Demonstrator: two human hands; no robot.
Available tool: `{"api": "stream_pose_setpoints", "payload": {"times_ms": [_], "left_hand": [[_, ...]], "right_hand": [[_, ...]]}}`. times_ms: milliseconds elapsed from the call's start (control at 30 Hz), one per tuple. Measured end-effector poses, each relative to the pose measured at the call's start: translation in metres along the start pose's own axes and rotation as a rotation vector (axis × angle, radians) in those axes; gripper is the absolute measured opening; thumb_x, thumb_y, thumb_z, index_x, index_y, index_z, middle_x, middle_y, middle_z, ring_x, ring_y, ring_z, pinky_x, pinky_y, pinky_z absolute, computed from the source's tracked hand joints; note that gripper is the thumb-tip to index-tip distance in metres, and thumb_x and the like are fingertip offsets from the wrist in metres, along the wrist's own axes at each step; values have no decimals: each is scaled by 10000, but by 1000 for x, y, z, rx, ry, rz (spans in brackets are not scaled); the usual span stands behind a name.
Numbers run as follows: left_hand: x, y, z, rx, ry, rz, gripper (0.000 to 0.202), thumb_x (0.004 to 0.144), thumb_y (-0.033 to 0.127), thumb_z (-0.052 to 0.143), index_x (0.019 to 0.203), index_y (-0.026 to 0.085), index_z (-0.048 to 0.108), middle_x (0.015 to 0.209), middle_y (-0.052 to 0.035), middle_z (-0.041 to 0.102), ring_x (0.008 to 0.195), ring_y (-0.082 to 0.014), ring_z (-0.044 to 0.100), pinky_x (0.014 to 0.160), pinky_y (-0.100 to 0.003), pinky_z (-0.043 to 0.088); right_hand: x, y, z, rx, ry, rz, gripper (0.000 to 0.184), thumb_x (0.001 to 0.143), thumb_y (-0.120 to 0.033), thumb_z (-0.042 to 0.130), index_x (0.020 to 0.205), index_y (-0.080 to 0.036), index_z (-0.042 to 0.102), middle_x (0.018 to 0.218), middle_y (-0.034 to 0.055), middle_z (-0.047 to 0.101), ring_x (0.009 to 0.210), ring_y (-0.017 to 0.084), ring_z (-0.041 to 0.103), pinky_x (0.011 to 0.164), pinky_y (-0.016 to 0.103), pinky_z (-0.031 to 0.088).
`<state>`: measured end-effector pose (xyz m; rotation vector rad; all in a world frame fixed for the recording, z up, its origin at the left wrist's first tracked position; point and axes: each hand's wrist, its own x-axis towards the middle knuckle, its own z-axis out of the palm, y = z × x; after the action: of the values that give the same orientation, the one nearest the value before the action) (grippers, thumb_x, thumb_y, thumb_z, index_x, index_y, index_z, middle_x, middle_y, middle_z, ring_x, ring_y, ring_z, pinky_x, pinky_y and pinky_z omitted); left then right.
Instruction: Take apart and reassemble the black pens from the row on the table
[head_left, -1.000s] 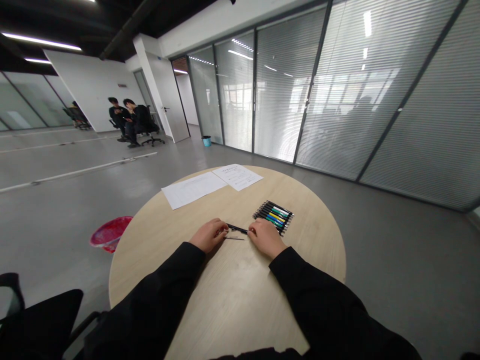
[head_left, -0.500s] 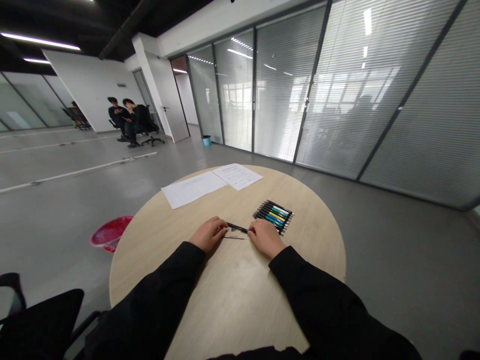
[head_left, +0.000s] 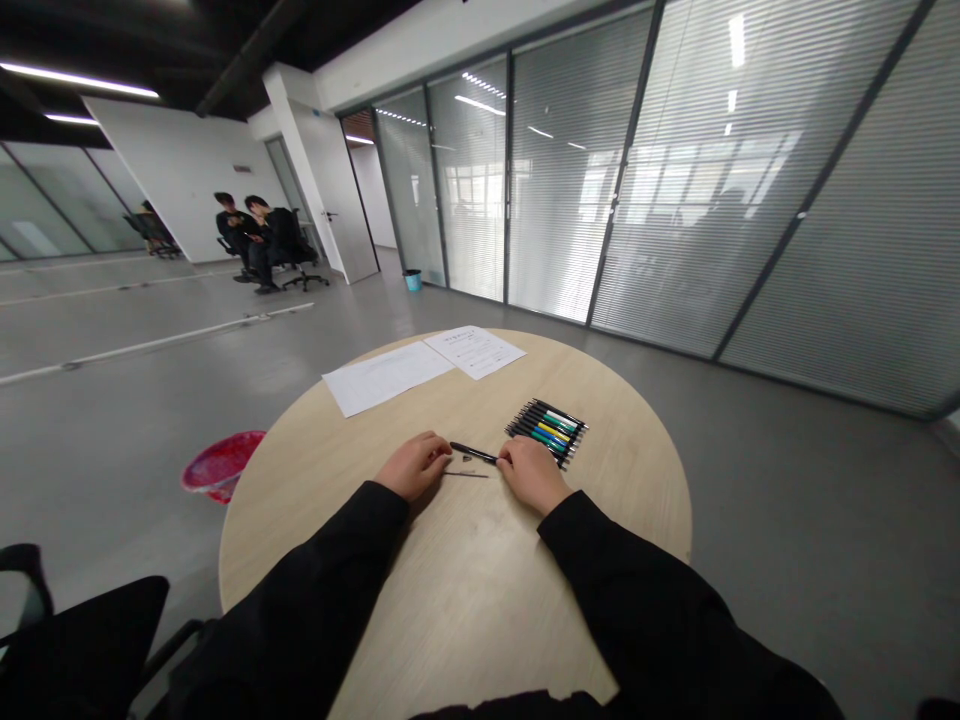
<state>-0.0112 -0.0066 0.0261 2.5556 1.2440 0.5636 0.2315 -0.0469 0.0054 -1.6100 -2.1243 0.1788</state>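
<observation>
Moved: left hand (head_left: 412, 467) has drawn slightly back from the pen's tip.
Hands: apart; right hand (head_left: 531, 475) touches the pen's end, grip unclear; left lies empty, just beside the tip.
Pen (head_left: 472, 452): between the hands, mid-bench (head_left: 600, 480), with small part (head_left: 469, 457) and thin rod (head_left: 465, 474) just below.
Why: the right hand seemingly steadies it, parts kept within reach.

Open-plan office: glass partitions (head_left: 465, 180) with blinds (head_left: 825, 220), swivel chairs (head_left: 300, 255).

Left hand (head_left: 412, 467) curled, right hand (head_left: 531, 475) curled, palms down, black sleeves (head_left: 637, 590) reaching forward, hands close together
</observation>
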Motion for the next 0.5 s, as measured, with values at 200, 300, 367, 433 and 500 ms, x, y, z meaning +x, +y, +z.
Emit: {"api": "stream_pose_setpoints", "payload": {"times_ms": [200,300,367,433,500], "left_hand": [[-2,4,-5,120,-82,80,147,802,169,520,832,179,663,838,-59,620,785,-184,585,739,-291,453],[-2,7,-5,194,-99,95,149,825,180,514,811,183,663,851,-66,627,795,-184,589,733,-286,447],[-1,8,-5,246,-108,88,171,841,177,497,777,185,655,836,-67,631,768,-180,585,698,-282,435],[0,10,-5,283,-128,92,184,842,165,490,731,185,636,802,-63,626,731,-176,576,658,-278,418],[0,10,-6,290,-149,111,182,826,145,495,700,187,619,778,-56,615,709,-172,568,631,-273,403]], "right_hand": [[0,0,0,4,23,25,148,911,-238,570,823,-179,673,873,63,660,896,182,591,783,269,381],[0,1,0,15,32,50,140,910,-238,574,825,-180,669,878,61,654,886,177,587,783,266,380],[1,1,0,25,38,62,136,911,-236,573,827,-179,664,881,60,649,882,175,585,783,263,379],[1,2,0,40,50,65,137,915,-234,566,830,-179,658,882,59,645,883,172,583,789,259,379],[1,2,-1,57,66,68,136,918,-230,560,835,-178,655,884,58,642,882,170,581,793,257,379]]}}
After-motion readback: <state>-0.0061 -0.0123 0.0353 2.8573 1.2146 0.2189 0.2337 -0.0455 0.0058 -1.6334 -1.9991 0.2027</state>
